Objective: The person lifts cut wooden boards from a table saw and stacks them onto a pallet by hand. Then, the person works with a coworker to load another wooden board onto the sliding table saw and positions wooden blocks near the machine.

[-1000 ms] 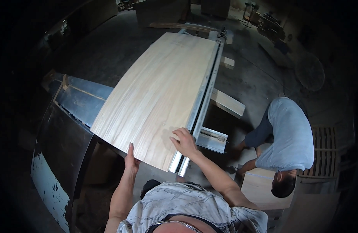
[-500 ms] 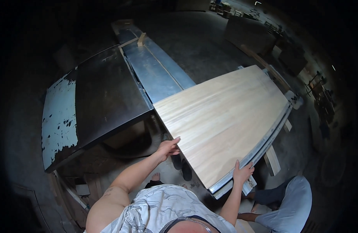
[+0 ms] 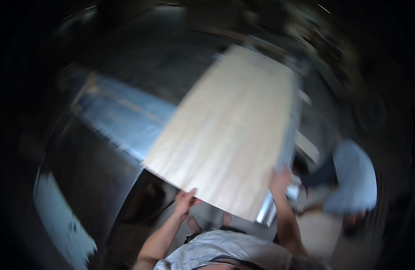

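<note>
Both hands at the edges of a big wooden panel (image 3: 230, 130)

So the left hand (image 3: 186, 201) is closed on the panel's near edge, thumb on top and the fingers looking tucked underneath. The right hand (image 3: 280, 181) is over at the panel's right edge, toward the near end. It's pretty blurry, so I can't tell how far it's spread or whether it's actually gripping.

The panel itself is pale, with the grain running lengthwise, and it stretches away from the person. A shiny metal rail (image 3: 266, 209) runs along its right side. Off to the panel's left there's a blue-grey surface (image 3: 126, 119), and nearer on that same side a dark surface (image 3: 88, 175) with a flaky pale patch (image 3: 63, 225) on it.

Right of the panel, past the rail, a light wood piece (image 3: 306, 146) sticks out, and a co-worker (image 3: 356, 180) in a light blue top is bent over farther out. A pale board (image 3: 320, 231) sits to the right of the panel's near end.
</note>
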Available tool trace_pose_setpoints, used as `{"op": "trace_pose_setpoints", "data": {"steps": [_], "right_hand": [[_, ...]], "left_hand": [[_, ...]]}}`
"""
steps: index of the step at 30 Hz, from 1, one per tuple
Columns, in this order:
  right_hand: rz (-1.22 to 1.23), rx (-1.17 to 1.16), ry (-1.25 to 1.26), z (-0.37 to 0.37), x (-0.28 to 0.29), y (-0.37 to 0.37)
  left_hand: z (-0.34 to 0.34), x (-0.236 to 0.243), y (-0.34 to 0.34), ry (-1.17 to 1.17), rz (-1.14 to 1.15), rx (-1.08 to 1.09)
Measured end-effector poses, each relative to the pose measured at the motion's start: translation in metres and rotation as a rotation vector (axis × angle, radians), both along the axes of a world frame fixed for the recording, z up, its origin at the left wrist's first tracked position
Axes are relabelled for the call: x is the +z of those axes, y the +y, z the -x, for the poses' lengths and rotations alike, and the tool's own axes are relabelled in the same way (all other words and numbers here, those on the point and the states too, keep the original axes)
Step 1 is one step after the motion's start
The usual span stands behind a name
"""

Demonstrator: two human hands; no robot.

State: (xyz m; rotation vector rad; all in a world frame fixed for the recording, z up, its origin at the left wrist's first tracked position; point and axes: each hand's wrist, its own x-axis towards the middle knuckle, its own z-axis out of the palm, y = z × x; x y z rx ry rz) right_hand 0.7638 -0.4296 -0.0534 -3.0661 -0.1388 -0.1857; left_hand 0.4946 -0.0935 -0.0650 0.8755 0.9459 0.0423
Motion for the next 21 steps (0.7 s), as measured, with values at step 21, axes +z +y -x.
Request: {"op": "trace_pose_setpoints", "data": {"steps": [21], "right_hand": [[-0.192, 0.003, 0.065, -0.040, 0.043, 0.068]], "left_hand": [[-0.004, 0.011, 0.009, -0.152, 0.048, 0.101]]}}
